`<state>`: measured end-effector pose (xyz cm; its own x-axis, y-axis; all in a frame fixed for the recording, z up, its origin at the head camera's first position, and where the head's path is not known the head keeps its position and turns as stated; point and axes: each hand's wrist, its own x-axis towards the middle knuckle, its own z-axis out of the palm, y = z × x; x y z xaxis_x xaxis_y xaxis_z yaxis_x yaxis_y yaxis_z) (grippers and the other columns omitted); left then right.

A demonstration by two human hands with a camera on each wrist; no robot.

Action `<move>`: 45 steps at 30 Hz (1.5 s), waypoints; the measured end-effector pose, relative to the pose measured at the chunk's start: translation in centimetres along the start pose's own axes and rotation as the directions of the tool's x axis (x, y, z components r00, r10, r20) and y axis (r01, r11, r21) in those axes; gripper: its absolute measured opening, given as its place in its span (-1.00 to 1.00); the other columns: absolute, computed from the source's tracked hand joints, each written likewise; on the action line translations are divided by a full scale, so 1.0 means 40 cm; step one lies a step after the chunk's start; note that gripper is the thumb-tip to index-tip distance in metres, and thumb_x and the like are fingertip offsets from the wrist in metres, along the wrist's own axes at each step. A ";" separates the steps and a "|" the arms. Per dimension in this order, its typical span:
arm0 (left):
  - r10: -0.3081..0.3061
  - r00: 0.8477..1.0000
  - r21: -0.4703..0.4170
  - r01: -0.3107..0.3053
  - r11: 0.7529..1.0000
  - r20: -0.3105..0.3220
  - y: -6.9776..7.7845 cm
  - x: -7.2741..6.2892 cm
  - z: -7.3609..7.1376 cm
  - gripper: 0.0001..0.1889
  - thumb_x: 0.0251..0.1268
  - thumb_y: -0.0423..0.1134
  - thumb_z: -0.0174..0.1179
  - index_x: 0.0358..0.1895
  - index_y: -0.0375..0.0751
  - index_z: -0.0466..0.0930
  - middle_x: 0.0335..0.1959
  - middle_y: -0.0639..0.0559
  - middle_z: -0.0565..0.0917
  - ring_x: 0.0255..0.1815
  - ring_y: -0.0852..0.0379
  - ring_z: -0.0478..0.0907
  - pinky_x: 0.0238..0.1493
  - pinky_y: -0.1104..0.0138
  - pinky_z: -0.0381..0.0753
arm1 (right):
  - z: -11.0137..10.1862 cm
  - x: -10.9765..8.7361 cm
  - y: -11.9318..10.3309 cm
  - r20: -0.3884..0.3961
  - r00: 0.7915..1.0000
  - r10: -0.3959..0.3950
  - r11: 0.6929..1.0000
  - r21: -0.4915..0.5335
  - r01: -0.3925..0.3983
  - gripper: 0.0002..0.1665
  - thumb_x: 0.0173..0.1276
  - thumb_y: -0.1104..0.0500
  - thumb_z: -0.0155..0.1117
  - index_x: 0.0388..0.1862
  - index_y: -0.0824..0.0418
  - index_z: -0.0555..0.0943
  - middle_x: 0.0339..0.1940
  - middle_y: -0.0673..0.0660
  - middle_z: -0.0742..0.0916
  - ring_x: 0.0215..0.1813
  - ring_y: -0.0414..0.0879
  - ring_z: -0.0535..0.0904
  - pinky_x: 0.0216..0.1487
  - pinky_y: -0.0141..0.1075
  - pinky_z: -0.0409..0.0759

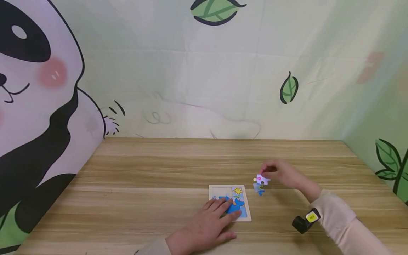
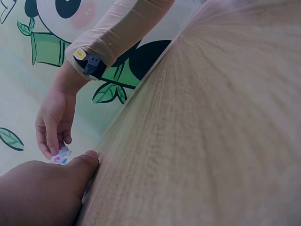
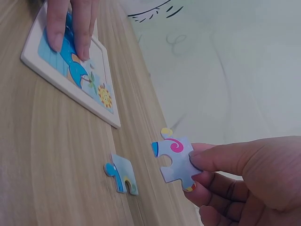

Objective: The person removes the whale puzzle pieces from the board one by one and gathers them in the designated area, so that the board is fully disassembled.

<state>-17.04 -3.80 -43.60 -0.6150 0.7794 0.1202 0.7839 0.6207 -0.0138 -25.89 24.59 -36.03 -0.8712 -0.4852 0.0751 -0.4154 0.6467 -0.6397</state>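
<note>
Between thumb and fingers my right hand pinches a pale jigsaw puzzle piece with a pink swirl, held above the table. Just below it a second piece, pale with a blue edge, lies on the wood. My left hand rests with spread fingers on the puzzle board, a light wooden frame with a blue sea-animal picture and a yellow sun. Part of the picture is hidden under those fingers. At the board's far left corner a bare patch of backing shows. The left wrist view catches the right hand and its piece beyond my left thumb.
The wood-grain table extends round the board on all sides. Behind it stands a wall covering printed with leaves and a panda. A black device with a yellow label is strapped to the right wrist.
</note>
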 end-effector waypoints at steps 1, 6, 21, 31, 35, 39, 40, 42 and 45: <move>0.000 1.000 0.000 0.000 1.000 0.000 0.000 0.000 0.000 -0.39 0.46 0.29 -0.36 0.47 0.18 0.17 0.51 0.00 0.22 0.52 0.04 0.14 0.45 0.07 0.23 | -0.002 -0.001 0.002 -0.001 1.000 0.006 1.000 -0.008 -0.006 -0.91 0.34 0.34 0.19 -0.27 0.31 0.64 -0.35 0.11 0.69 -0.32 -0.16 0.48 -0.30 -0.43 0.52; 0.004 1.000 0.005 -0.004 1.000 -0.016 0.000 -0.001 0.001 -0.39 0.47 0.28 -0.34 0.47 0.17 0.18 0.51 -0.01 0.23 0.51 0.03 0.16 0.45 0.07 0.24 | -0.007 -0.005 0.017 0.006 1.000 0.018 1.000 -0.019 -0.018 -0.91 0.31 0.35 0.20 -0.28 0.32 0.65 -0.37 0.10 0.68 -0.34 -0.18 0.46 -0.32 -0.43 0.50; 0.004 0.999 0.023 -0.003 1.000 -0.033 0.002 -0.002 0.001 -0.40 0.47 0.27 -0.30 0.45 0.16 0.21 0.50 -0.03 0.24 0.48 -0.02 0.23 0.43 0.06 0.27 | -0.013 -0.018 0.057 0.053 0.997 0.057 0.998 -0.018 -0.056 -0.90 0.30 0.34 0.20 -0.30 0.34 0.65 -0.40 0.09 0.71 -0.38 -0.27 0.43 -0.36 -0.45 0.42; -0.001 1.000 0.011 0.001 1.000 -0.029 0.002 -0.002 0.000 -0.41 0.46 0.27 -0.29 0.45 0.16 0.22 0.50 -0.03 0.24 0.48 -0.01 0.23 0.43 0.06 0.27 | -0.009 -0.030 0.074 0.073 0.990 0.118 0.993 -0.012 -0.117 -0.88 0.30 0.30 0.20 -0.28 0.33 0.66 -0.39 0.08 0.70 -0.37 -0.24 0.43 -0.36 -0.43 0.41; -0.004 1.000 0.013 0.005 1.000 -0.026 0.002 -0.002 0.000 -0.40 0.46 0.27 -0.28 0.45 0.16 0.22 0.50 -0.03 0.24 0.48 -0.01 0.23 0.43 0.06 0.27 | -0.004 -0.032 0.082 0.078 0.988 0.130 0.991 -0.009 -0.130 -0.86 0.32 0.29 0.18 -0.25 0.34 0.65 -0.38 0.09 0.70 -0.36 -0.21 0.43 -0.37 -0.43 0.40; -0.005 1.000 0.019 0.005 1.000 -0.029 0.001 -0.002 -0.001 -0.41 0.46 0.27 -0.28 0.45 0.17 0.22 0.50 -0.03 0.25 0.47 0.00 0.23 0.42 0.06 0.28 | 0.001 -0.029 0.088 0.071 0.989 0.129 0.992 -0.015 -0.128 -0.87 0.31 0.31 0.19 -0.26 0.34 0.65 -0.40 0.09 0.70 -0.38 -0.23 0.42 -0.39 -0.43 0.39; -0.006 1.000 0.020 0.006 1.000 -0.028 0.001 -0.002 -0.001 -0.41 0.46 0.27 -0.29 0.45 0.17 0.22 0.50 -0.02 0.25 0.47 0.00 0.23 0.43 0.07 0.28 | 0.002 -0.029 0.089 0.070 0.989 0.128 0.992 -0.019 -0.127 -0.88 0.31 0.31 0.20 -0.26 0.34 0.65 -0.40 0.09 0.70 -0.39 -0.23 0.42 -0.39 -0.43 0.40; -0.005 1.000 0.020 0.005 1.000 -0.025 0.001 -0.003 0.000 -0.40 0.46 0.28 -0.30 0.45 0.18 0.21 0.50 -0.02 0.24 0.48 0.00 0.23 0.43 0.07 0.27 | 0.005 -0.029 0.088 0.070 0.989 0.129 0.992 -0.028 -0.127 -0.89 0.30 0.31 0.20 -0.27 0.33 0.65 -0.41 0.08 0.70 -0.39 -0.22 0.43 -0.39 -0.43 0.40; -0.008 1.000 0.012 0.008 1.000 -0.011 0.001 -0.003 0.001 -0.40 0.46 0.28 -0.33 0.46 0.19 0.18 0.51 -0.01 0.22 0.49 0.01 0.20 0.44 0.07 0.26 | 0.009 -0.030 0.084 0.067 0.988 0.141 0.989 -0.046 -0.138 -0.89 0.30 0.30 0.21 -0.27 0.32 0.66 -0.41 0.07 0.71 -0.39 -0.21 0.44 -0.39 -0.42 0.40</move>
<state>-16.94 -3.86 -43.63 -0.6203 0.7733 0.1315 0.7778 0.6280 -0.0244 -26.16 27.12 -38.55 -0.9015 -0.4275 -0.0675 -0.3024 0.7338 -0.6084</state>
